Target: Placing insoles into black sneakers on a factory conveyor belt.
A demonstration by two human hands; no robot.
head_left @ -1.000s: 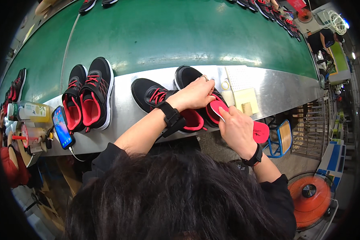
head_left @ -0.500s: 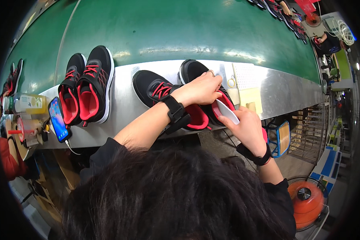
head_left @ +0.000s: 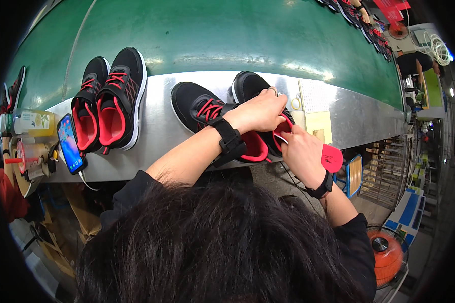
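Observation:
A black sneaker with a red lining (head_left: 250, 87) stands on the metal ledge, and my left hand (head_left: 260, 112) is closed on its upper near the opening. My right hand (head_left: 303, 154) pinches a red insole (head_left: 332, 158) at the mouth of that sneaker. The insole's rounded heel end sticks out to the right of the hand; its front part goes into the opening, mostly hidden by my fingers. Just left stands the matching sneaker (head_left: 193, 103) with red laces, partly covered by my left forearm.
Farther left stands another pair of sneakers (head_left: 117, 101) beside a phone (head_left: 71, 144) on a cable. A juice bottle (head_left: 33, 122) and a drink cup (head_left: 31, 156) sit at the ledge's left end. Green belt (head_left: 227, 35) runs behind; yellow notes (head_left: 318, 125) lie right. An orange fan (head_left: 387, 257) stands lower right.
My right hand has turned and moved slightly up toward the sneaker's opening with the insole. The white underside has mostly gone from view, and the red heel end now shows. My left hand keeps its hold.

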